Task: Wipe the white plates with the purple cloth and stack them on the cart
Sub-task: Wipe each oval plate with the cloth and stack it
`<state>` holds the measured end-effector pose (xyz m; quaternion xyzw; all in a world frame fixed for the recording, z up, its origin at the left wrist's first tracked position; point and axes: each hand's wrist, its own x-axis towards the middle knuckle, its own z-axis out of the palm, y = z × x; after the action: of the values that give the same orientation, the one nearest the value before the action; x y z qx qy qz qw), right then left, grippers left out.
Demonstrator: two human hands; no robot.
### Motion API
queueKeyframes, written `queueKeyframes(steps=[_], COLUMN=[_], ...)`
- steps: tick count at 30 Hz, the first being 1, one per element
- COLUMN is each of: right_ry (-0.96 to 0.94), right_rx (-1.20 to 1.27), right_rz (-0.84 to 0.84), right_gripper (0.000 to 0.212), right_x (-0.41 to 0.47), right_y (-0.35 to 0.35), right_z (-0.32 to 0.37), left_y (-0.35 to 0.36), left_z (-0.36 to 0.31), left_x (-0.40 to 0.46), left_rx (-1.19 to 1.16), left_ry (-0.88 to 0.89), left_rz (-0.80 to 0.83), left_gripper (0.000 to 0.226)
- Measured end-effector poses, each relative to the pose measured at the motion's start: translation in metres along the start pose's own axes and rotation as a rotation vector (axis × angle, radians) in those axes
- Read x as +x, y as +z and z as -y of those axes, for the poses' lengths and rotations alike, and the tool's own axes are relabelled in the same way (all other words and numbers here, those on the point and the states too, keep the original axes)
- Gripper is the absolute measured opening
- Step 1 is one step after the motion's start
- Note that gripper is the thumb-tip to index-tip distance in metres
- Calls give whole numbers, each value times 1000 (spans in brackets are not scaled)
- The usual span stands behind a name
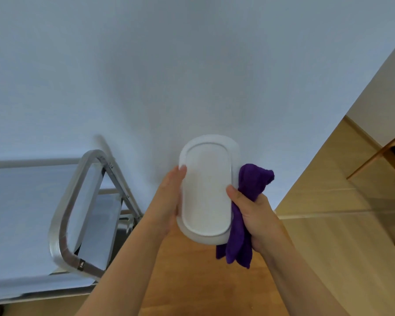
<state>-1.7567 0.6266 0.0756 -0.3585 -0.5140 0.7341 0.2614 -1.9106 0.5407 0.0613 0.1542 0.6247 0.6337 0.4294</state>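
One white oval plate with a raised rim (206, 192) is up in the air in front of the person, held between both hands. It is tipped up so its flat side faces the camera. It is not on the cart yet. I think the plate is being wiped or has just been wiped, and it has yet to go on the cart. No other plates show, so I cannot tell how many are done or how many are left. The part of the cart top that shows has no plates on it.

The biggest thing here is the plain pale blue-white wall (192, 65). It fills most of the view. Below it is the light brown wooden floor (192, 281). On the left stands the shiny metal cart with a flat pale top and a rounded tube handle (62, 215), close beside the person's left arm. Far off on the right are some thin wooden legs of furniture (379, 156), and I cannot tell what they belong to.

The left hand (169, 201) grips the left edge of the plate, thumb on the front. The right hand (251, 215) holds the right edge with its thumb and squeezes the bunched-up soft purple cloth (244, 215) too. The cloth sticks out above the fist and hangs down below it, just beside the plate.
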Motion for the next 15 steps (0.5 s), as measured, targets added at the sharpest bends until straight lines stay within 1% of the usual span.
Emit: queueKeyframes(steps=[2, 5, 6, 8, 9, 10, 11, 12, 13, 14, 15], right_ry=[43, 77, 76, 21, -54, -136, -219, -325, -409, -460, -504], right_rx=[68, 48, -24, -289, -408, -483, -567, -720, -931, -1135, -1270], right_rz=[85, 97, 56, -91, -156, -180, -163, -113, -41, 17, 55], right_gripper=[34, 22, 19, 24, 22, 14, 13, 29, 48, 60, 65], right_x=[-7, -11, -11, -7, -4, -3, 1, 7, 13, 18, 20], right_y=[-1, -4, -4, -5, -4, -1, 2, 4, 5, 8, 10], right_z=[-3, -7, -7, -10, -10, -6, -2, 0, 0, -1, -3], left_y=[-3, -7, -8, -9, -7, -4, 0, 5, 9, 13, 15], left_z=[-8, -6, -2, 1, 1, 0, 0, 0, 0, -2, -4], left_x=[1, -3, -3, -4, -4, -5, -6, -7, -7, -7, -6], left_rx=[-167, -277, -302, -311, -291, -254, -216, -193, -192, -200, -208], left_ry=[-85, -174, -180, -170, -162, -154, -142, -127, -110, -89, -68], left_rz=[32, 95, 109, 125, 123, 115, 107, 106, 104, 100, 89], left_gripper=[49, 55, 58, 62, 63, 63, 63, 61, 57, 52, 48])
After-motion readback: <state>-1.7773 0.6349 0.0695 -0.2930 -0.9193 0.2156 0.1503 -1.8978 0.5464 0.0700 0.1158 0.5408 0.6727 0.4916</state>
